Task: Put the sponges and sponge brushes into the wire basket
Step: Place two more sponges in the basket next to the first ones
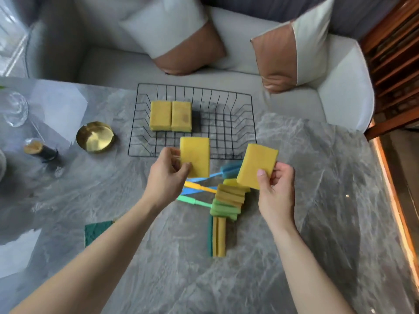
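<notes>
The black wire basket (247, 123) stands on the table's far side with two yellow sponges (170, 116) lying side by side in its left part. My left hand (166, 177) holds a yellow sponge (196, 155) upright over the basket's near rim. My right hand (275, 189) holds another yellow sponge (257, 165), tilted, just right of the basket's near corner. Below my hands lie several sponge brushes (227, 200) with blue, yellow and green handles. Two sponges on edge (217, 236) lie nearer me. A green-faced sponge (97, 231) shows beside my left forearm.
A round gold dish (95, 137), a small dark jar (40, 150) and a clear glass (14, 109) stand on the grey marble table (317, 200) at left. A white sofa with cushions (181, 41) lies beyond the table. A wooden shelf (396, 64) stands at right.
</notes>
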Motion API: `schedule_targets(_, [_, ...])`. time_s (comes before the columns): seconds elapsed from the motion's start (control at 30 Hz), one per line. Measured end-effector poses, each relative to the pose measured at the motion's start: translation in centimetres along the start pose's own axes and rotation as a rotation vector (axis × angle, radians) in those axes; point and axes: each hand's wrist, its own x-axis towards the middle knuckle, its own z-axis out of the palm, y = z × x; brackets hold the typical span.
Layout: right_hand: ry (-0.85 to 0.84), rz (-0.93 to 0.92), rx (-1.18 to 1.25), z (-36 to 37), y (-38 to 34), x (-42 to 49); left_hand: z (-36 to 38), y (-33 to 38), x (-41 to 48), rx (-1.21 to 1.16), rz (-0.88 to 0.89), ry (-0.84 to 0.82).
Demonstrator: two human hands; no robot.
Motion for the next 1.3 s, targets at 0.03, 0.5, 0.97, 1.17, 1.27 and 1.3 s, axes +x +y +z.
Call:
schedule_targets(0.03, [-0.005, -0.008, -0.007, 0.5, -0.4, 1.7, 0.7, 0.8, 2.1, 0.020, 0.017, -0.006])
schedule_targets(0.5, [-0.169, 0.077, -0.282, 9.5, -0.5, 19.4, 7.3, 2.3, 20.3, 0.320, -0.109, -0.171])
schedule_targets(0.97, [-0.291, -0.008, -0.629, 14.7, 0.2, 20.0, 8.0, -0.1, 20.4, 0.961, 0.257, 0.002])
schedule_targets(1.17, [-0.281, 0.003, -0.632, 16.6, 0.5, 19.7, 7.2, -3.1, 20.4, 0.938, 0.275, -0.125])
schedule_targets(1.27, [-0.273, -0.002, -0.644, 16.7, 0.8, 19.4, 6.7, -3.8, 20.2, 0.989, 0.314, -0.142])
schedule_targets(1.3, [-0.272, -0.015, -0.643, 16.6, 1.0, 19.2, 6.6, -3.9, 20.2, 0.998, 0.324, -0.142])
